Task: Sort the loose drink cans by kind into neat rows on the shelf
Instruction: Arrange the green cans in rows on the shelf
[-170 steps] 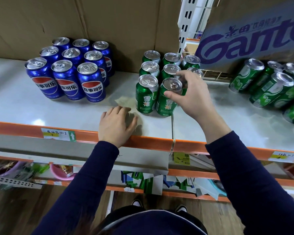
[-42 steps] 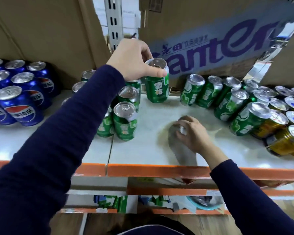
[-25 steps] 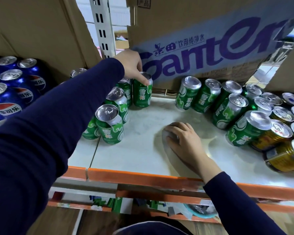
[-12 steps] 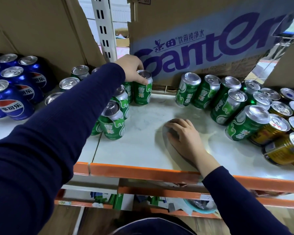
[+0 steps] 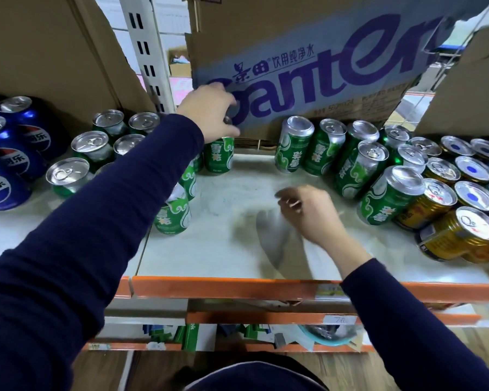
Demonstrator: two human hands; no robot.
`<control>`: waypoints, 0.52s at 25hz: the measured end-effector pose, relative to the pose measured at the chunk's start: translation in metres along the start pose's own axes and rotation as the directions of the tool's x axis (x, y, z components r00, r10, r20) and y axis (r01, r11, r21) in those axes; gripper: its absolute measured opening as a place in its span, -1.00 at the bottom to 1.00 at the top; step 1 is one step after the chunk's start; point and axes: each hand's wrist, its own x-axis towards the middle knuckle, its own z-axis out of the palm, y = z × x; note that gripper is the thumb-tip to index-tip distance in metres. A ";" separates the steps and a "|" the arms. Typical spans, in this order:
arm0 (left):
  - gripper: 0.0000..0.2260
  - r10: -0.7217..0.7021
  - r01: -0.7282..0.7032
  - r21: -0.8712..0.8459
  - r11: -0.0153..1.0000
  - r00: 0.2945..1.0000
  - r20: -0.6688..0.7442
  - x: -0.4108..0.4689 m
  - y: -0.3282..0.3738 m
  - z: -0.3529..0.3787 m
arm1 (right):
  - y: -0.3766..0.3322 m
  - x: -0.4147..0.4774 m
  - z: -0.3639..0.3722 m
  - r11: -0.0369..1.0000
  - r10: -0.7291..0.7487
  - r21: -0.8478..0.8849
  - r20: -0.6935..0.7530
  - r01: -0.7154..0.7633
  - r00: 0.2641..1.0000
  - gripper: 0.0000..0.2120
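Orange trim is seen along the front lip of the shelf (image 5: 237,287). Just behind it the right hand (image 5: 308,210) is no longer laid flat on the pale surface as it was half a second ago. It is now raised and blurred, its fingers loosely bent, and nothing is seen to be held in them. To its right the loose green cans (image 5: 390,198) are still jumbled against the gold cans (image 5: 460,235) and remain to be sorted.

Further back, the green can (image 5: 219,155) that was carried in the air under two seconds ago is now stood upright on the shelf. It stands at the rear of the sorted green cans (image 5: 89,148), beside the blue cans (image 5: 9,165) on the left. Its top is covered by the left hand (image 5: 209,114), fingers curled down over the rim and thumb at the side — the grasp is not yet released. One more can is thus judged placed, and the next is probably to be fetched by the right hand.

Behind everything a cardboard box (image 5: 322,66) with purple lettering is set.
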 end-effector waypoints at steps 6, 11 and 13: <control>-0.51 0.073 -0.069 -0.310 0.948 0.997 0.001 0.027 0.068 0.024 | 0.034 0.066 -0.096 0.967 0.056 -0.227 -0.256 -0.117 0.965 -0.74; -0.42 -0.128 0.118 -0.444 0.888 0.992 0.007 0.051 0.097 0.063 | 0.056 0.098 -0.108 0.917 0.157 -0.381 0.066 -0.120 0.985 -0.49; -0.39 -0.175 0.142 -0.519 0.843 0.985 -0.015 0.051 0.097 0.066 | 0.060 0.103 -0.105 0.913 0.145 -0.398 0.116 -0.088 0.983 -0.44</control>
